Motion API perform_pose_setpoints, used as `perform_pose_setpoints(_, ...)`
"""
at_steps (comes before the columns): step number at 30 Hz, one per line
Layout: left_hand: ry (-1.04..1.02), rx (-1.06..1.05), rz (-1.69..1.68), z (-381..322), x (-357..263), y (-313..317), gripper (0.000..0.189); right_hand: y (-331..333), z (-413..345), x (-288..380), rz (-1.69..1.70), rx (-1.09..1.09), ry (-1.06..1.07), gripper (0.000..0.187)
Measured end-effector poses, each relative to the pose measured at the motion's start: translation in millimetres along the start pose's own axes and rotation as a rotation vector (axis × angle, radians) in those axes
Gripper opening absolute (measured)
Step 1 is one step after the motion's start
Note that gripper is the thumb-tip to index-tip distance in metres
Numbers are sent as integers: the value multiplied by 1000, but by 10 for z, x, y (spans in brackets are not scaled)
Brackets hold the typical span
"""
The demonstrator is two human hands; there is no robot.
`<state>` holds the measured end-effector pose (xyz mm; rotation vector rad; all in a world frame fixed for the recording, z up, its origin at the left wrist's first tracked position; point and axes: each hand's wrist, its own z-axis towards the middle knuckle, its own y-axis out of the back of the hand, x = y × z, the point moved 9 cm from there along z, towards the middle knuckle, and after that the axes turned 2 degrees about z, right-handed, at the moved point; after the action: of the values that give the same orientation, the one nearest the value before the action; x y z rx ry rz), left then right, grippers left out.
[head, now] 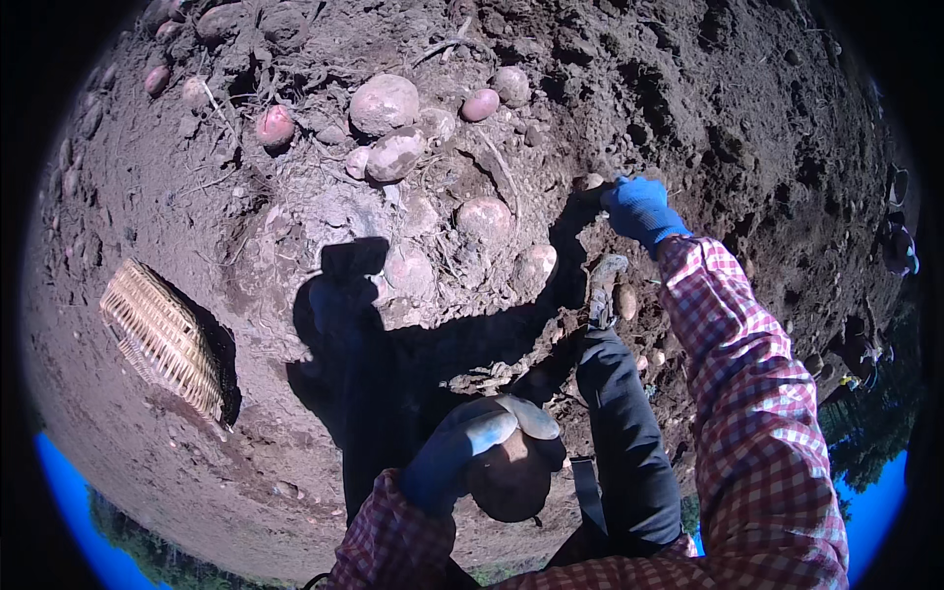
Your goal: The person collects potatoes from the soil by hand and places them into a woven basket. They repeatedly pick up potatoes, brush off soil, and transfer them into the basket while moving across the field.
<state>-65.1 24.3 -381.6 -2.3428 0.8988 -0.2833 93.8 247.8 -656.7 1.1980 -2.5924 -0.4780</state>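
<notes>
My left hand [479, 442], in a blue and grey coated glove, holds a large soil-covered potato [510, 479] low in the view, partly in shadow. My right hand [640, 208], in a blue glove, reaches out to the loose soil; its fingertips are by a small potato [590, 181], and whether they grip anything is hidden. Several pink-skinned potatoes lie on the soil, among them a large one [383, 105], a small red one [480, 105] and one near my shadow [534, 267]. A yellowish potato [626, 302] rests beside my shoe.
A wicker basket [166, 335] lies tipped on the soil at the left, its opening hidden. My shoe [608, 287] stands on the dug soil. Dry stems and roots [501, 166] lie among the potatoes. A person [898, 247] is partly visible at the far right edge.
</notes>
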Motion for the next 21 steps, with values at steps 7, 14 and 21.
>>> perform_pose_setpoints(7, -3, 246, -174, 9, 224, -133, 26, 77, -801, 1401, 158, -405, 460, 57)
perform_pose_setpoints(14, -253, 127, -84, -118, 7, 299, 38, -159, -737, 1194, 1146, 147, 334, 59)
perform_pose_setpoints(21, -464, -265, -320, -182, -252, 1111, 44, 444, -1877, 1411, 1520, -226, 311, 74)
